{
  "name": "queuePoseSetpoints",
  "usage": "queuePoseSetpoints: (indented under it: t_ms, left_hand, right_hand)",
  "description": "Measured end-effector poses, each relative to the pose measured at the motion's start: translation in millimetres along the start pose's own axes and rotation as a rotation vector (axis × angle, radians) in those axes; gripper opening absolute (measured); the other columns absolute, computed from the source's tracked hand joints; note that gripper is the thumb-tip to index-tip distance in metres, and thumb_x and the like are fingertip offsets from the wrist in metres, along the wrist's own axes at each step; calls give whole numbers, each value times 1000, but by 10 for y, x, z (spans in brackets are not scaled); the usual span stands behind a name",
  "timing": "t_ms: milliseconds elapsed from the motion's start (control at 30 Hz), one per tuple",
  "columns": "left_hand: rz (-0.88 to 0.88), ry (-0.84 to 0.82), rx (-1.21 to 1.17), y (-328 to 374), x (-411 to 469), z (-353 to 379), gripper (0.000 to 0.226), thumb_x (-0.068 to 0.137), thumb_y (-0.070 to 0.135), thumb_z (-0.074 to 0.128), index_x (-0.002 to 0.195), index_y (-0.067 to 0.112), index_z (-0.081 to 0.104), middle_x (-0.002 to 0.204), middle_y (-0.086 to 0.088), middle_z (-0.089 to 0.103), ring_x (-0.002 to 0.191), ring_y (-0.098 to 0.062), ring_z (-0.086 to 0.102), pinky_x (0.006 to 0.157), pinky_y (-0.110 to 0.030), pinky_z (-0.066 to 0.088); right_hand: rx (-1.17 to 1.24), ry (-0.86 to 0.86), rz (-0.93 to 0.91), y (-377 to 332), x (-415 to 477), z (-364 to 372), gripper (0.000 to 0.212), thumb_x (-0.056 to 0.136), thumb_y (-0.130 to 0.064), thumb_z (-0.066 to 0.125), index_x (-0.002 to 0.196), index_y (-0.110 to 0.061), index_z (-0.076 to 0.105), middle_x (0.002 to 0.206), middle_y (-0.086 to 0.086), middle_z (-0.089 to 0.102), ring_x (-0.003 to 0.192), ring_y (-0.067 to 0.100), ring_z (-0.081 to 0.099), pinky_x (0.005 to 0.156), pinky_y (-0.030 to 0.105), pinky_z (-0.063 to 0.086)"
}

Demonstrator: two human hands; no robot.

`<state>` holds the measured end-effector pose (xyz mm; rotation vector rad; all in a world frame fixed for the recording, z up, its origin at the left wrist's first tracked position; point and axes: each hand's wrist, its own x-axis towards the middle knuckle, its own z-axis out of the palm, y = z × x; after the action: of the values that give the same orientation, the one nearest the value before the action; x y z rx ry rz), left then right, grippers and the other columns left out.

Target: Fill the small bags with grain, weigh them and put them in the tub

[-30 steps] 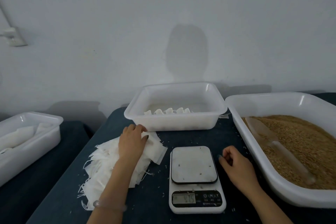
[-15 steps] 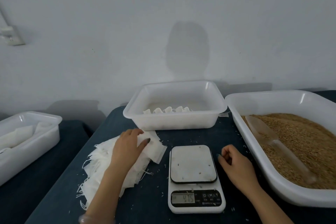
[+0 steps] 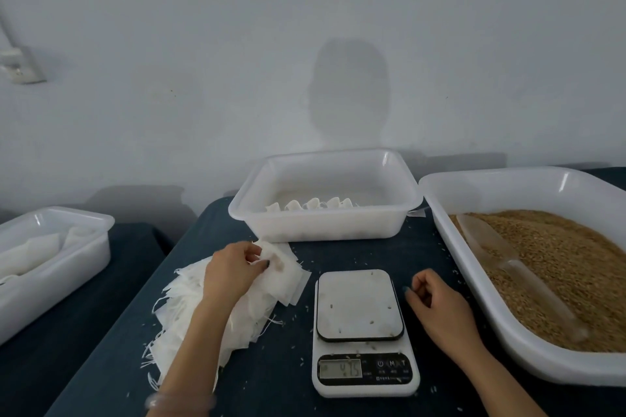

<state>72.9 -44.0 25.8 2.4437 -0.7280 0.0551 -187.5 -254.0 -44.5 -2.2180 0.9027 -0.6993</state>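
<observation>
One bag [image 3: 283, 262] pinched in my left hand [image 3: 233, 272]; I should peel it singly off the pile [image 3: 189, 301], right hand [image 3: 437, 306] loosely curled, empty.

Grain tray [image 3: 508, 191] runs off the right edge

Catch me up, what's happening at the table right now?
A person's left hand pinches an empty bag at the top of the pile. The right hand rests loosely curled beside the scale, holding nothing. The scale carries only stray grains. The scoop lies on the grain in the big tray, and a few bags sit in the tub behind.
</observation>
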Motion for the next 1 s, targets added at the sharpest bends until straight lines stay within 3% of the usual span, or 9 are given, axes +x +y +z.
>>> queuePoseSetpoints:
  t_ms: [133,233,333,433,567,700,800,1000]
  left_hand:
    - [11,38,-173,-12,-6,-81,7,90,24,69,93,26,74,93,7,72,88,-11,64,73,-23,48]
    - [8,57,-178,-5,-12,-121,15,93,16,63,87,26,73,90,7,74,83,-11,66,70,-23,48]
    - [31,56,-29,24,-42,-110,8,96,29,58,92,28,65,92,11,71,84,-12,64,71,-30,50]
    - [89,7,275,89,-117,-38,17,89,52,61,95,36,61,93,18,64,94,-8,58,68,-27,46]
    - [99,-25,387,136,-163,79,21,84,50,65,99,36,60,97,15,64,96,-9,56,71,-26,46]
    - [26,-69,304,131,-175,93,12,84,41,66,93,37,60,91,18,64,90,-7,59,74,-27,50]
    - [12,-61,181,161,-177,78,5,85,36,64,88,36,59,88,17,63,84,-5,58,68,-24,46]
    - [36,90,-153,204,-220,62,8,91,24,66,91,27,59,85,8,64,74,-2,55,62,-20,40]
  right_hand:
    - [0,-3,5,-2,0,2,21,89,-26,65,79,-32,47,71,-8,59,61,5,56,52,19,39]
    - [-2,-4,10,-2,0,-1,21,89,-26,65,80,-32,48,71,-8,59,61,5,55,52,19,38]
    - [-5,-3,8,-4,-1,3,22,89,-25,65,79,-32,47,71,-8,59,61,5,55,52,18,37]
    - [-12,-3,0,-8,-3,-1,23,89,-25,65,78,-32,46,70,-7,58,60,6,55,52,19,38]
    - [-15,-2,-8,-11,-4,-11,23,90,-24,65,79,-31,46,71,-7,58,61,6,55,52,19,38]
    - [-22,1,-15,-9,-6,-8,23,90,-25,65,79,-31,46,71,-7,58,61,5,55,52,18,36]
    - [-22,-1,-12,-9,1,-4,22,90,-25,65,79,-31,46,71,-8,58,60,4,55,52,18,36]
    - [7,13,1,0,12,16,22,89,-26,66,79,-31,47,71,-8,59,60,5,55,52,18,37]
